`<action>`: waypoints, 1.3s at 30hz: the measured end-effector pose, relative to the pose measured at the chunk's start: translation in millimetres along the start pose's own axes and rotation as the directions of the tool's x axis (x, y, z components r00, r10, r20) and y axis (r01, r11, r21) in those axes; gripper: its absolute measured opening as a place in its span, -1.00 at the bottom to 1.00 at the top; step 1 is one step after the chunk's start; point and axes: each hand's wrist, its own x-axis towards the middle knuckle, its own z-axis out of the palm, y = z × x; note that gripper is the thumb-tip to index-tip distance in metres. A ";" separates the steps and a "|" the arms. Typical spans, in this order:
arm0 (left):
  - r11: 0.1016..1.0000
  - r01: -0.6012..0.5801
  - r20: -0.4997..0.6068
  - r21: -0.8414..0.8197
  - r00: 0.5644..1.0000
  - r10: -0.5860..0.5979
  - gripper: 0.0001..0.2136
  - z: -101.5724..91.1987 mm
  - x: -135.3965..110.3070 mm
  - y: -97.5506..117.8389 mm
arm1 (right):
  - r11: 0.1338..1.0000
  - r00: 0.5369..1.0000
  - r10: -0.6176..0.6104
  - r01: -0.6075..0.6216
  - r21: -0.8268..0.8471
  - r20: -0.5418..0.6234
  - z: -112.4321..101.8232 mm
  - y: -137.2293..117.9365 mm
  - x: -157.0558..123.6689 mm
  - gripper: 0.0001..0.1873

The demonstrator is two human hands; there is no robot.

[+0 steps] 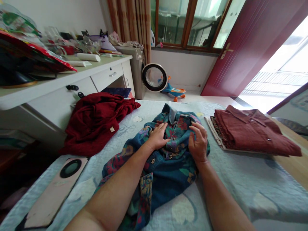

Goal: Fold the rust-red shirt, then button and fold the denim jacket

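A teal floral shirt (pixel 166 166) with a denim collar and metal buttons lies face up on the pale blue bedspread (pixel 235 179). My left hand (pixel 157 136) rests flat on its chest, fingers stretched toward the collar. My right hand (pixel 198 141) lies on the shirt's right shoulder, fingers bent and pressing into the cloth near the button placket.
A crumpled dark red garment (pixel 96 122) lies at the left. A folded stack topped by a rust-red shirt (pixel 252 131) sits at the right. A pink phone (pixel 55 189) lies near the bed's left edge. A cluttered white desk (pixel 72 80) stands left; a washing machine (pixel 146 75) beyond.
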 end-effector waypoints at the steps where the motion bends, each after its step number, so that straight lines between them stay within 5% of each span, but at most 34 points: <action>1: 1.000 -0.023 -0.040 -0.008 0.999 0.022 -0.23 -0.6 0.1 0.8 | 0.999 0.994 -0.041 0.041 0.004 0.099 1.7 -0.4 -0.8 -0.66; 4: 0.996 -0.085 -0.227 0.027 0.970 0.089 -0.21 -4.7 -1.3 6.6 | 0.995 0.948 -0.027 0.057 -0.085 0.317 9.8 4.6 -3.6 -0.66; 9: 0.978 0.054 -0.477 0.200 0.878 0.049 -0.20 -10.3 -5.4 16.6 | 0.953 0.924 0.098 0.020 -0.303 0.370 17.8 12.0 -7.3 -0.64; 15: 0.901 0.198 -0.179 0.385 0.974 -0.138 -0.51 0.2 -6.4 6.3 | 0.932 0.904 0.124 0.036 -0.361 0.409 16.3 8.8 -8.8 -0.64; 19: 0.885 0.180 -0.242 0.429 0.967 -0.079 -0.54 2.8 -6.6 3.3 | 0.931 0.904 0.124 0.038 -0.364 0.410 17.0 8.8 -9.0 -0.63; 25: 0.932 -0.058 -0.037 0.357 0.996 0.077 -0.59 6.3 -2.8 0.3 | 0.930 0.892 0.100 0.073 -0.359 0.441 18.6 11.9 -11.1 -0.63; 32: 0.945 0.067 0.011 0.321 0.997 -0.074 -0.47 2.7 3.9 -2.2 | 0.928 0.898 0.105 0.066 -0.366 0.428 21.5 11.4 -15.0 -0.65; 39: 0.933 0.180 0.129 0.312 0.965 -0.230 -0.40 -16.1 56.1 4.8 | 0.938 0.911 0.112 0.035 -0.345 0.398 22.5 13.2 -14.4 -0.67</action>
